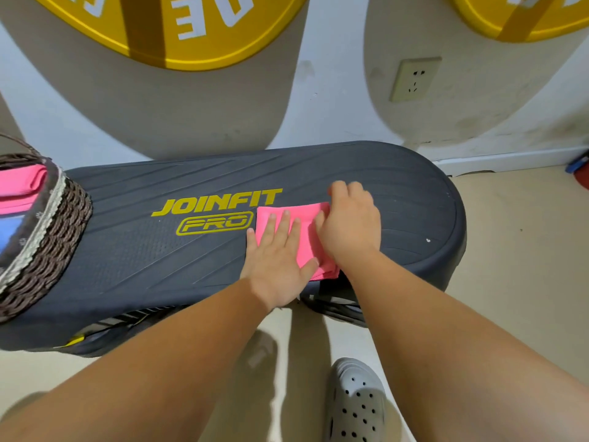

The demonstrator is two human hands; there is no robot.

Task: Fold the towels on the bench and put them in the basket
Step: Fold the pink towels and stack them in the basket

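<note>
Nearly done, as far as I can judge: one pink towel (294, 232) lies small and folded on the desk (143, 250), at about 3 o'clock from the basket (54, 224). My left grip (277, 266) presses it flat, fingers spread; my right grip (350, 224) pinches its right edge. Folded pink cloth already sits in the basket. Left: finish this fold, then carry it over.

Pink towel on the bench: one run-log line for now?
pink towel: folded small, on bench | left hand: flat on it | right hand: at its right edge | basket: holds pink cloth
</note>
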